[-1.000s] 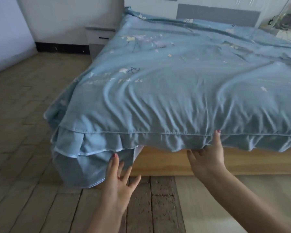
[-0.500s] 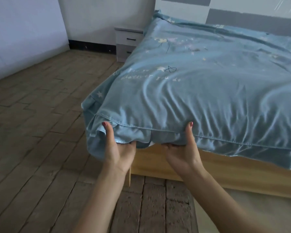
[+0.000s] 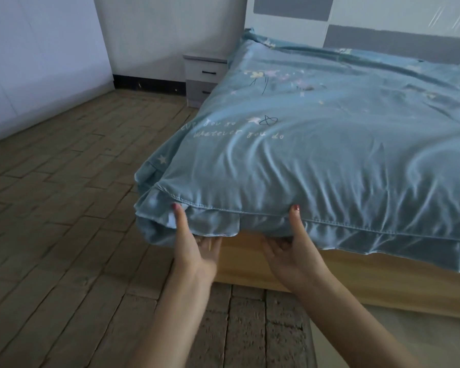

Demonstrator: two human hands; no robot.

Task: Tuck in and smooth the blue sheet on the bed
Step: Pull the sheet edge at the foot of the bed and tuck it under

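Observation:
The blue sheet (image 3: 316, 160), printed with stars and script, covers the bed and is wrinkled near the foot corner. My left hand (image 3: 194, 245) holds the ruffled hem at that corner, thumb up on the fabric and fingers tucked under it. My right hand (image 3: 292, 251) grips the hem a little to the right in the same way, thumb at the stitched seam, fingers hidden below. The wooden bed frame (image 3: 356, 282) shows beneath the lifted ruffle.
A grey and white nightstand (image 3: 203, 78) stands by the head of the bed, against the wall. The headboard (image 3: 369, 35) is at the back. Wood-pattern floor (image 3: 64, 208) lies to the left, and a brown mat (image 3: 255, 328) is under my arms.
A second ago both hands were reaching toward the hanging ruffle with fingers spread. They have since taken hold of the hem and raised it at the corner, and my view has shifted closer.

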